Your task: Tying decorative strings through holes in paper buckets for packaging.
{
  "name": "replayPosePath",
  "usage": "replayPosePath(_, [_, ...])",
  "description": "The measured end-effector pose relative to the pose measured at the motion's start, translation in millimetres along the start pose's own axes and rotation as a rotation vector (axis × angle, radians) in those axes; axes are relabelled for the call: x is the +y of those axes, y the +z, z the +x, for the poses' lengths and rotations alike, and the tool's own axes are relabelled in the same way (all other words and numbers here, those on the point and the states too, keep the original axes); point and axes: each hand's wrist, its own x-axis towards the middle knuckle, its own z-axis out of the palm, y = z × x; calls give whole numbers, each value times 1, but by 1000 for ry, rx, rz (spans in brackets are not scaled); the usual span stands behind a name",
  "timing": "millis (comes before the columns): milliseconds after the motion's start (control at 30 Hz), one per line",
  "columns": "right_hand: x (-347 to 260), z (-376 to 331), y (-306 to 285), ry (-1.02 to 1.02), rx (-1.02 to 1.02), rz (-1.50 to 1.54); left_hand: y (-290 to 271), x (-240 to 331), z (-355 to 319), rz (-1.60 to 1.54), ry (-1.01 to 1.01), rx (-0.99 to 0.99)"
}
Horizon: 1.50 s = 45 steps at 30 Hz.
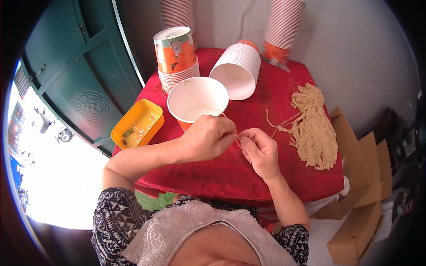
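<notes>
Both hands meet over the red tablecloth [230, 173], just in front of an open paper cup [198, 100]. Left hand [207, 138] and right hand [261, 150] each pinch 1 thin beige string [238, 134] between thumb and fingertips, fingers curled narrow. String looks to run back into the cup (too fine to be sure). Bundle of beige strings [314, 128] lies right of the hands, yellow tray [138, 124] to the left, 1 cup stack on its side [237, 70] behind.
</notes>
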Motion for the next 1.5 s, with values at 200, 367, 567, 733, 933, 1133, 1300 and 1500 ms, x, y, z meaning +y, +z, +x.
replayPosePath(200, [-6,17,5,-183,13,-291,-16,-4,3,-91,-212,-50])
replayPosePath(367, [-15,46,-18,-501,310,-735,-36,-23,5,-96,-274,137])
replayPosePath(567, [2,46,-5,-637,353,-798,-56,-39,6,-27,-373,115])
replayPosePath(733, [22,42,18,-697,264,-834,-63,-51,10,36,-379,31])
replayPosePath(933, [30,45,29,-691,209,-832,-61,-63,9,62,-356,31])
replayPosePath(1133, [31,48,33,-689,189,-858,-58,-75,5,29,-300,80])
replayPosePath(1300, [33,50,34,-658,176,-864,-57,-76,3,30,-307,69])
replayPosePath(1500, [35,49,37,-570,160,-824,-58,-77,5,18,-319,64])
